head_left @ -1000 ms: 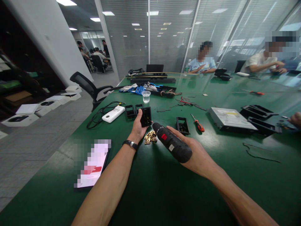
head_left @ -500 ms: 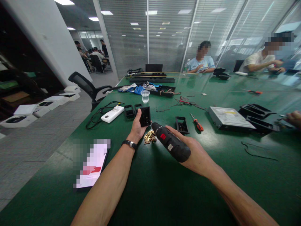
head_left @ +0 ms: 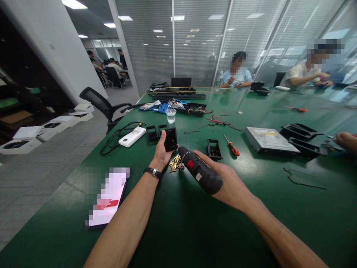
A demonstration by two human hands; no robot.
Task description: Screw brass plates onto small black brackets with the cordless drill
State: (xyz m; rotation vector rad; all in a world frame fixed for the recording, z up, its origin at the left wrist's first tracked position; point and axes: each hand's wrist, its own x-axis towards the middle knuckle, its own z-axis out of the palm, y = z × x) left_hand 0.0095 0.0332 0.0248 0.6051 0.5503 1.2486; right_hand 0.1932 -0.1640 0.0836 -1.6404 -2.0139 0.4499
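My left hand [head_left: 161, 155] grips a black plastic box [head_left: 170, 138], its hollow side facing me and the thumb on its edge. In my right hand [head_left: 227, 180] is a black cordless drill [head_left: 199, 173] with a red mark, its front end directed at the box. The bit's tip is too small to make out against the dark plastic. Just below the box lies a small pile of brass-coloured metal pieces [head_left: 176, 163]. Right of the drill's nose sits another black frame [head_left: 214, 149] with small parts in it.
Nearby are a red-handled screwdriver [head_left: 232, 146], a silver disc drive [head_left: 270, 141], a plastic cup [head_left: 171, 116], a white power bank [head_left: 132, 137] and a phone [head_left: 110, 197]. Black housings [head_left: 302, 143] lie at the right beside another person's hand [head_left: 346, 140]. Two people sit across the table.
The whole view has shifted slightly. The box and the drill remain close together in my hands, with the box turned a little more toward me.
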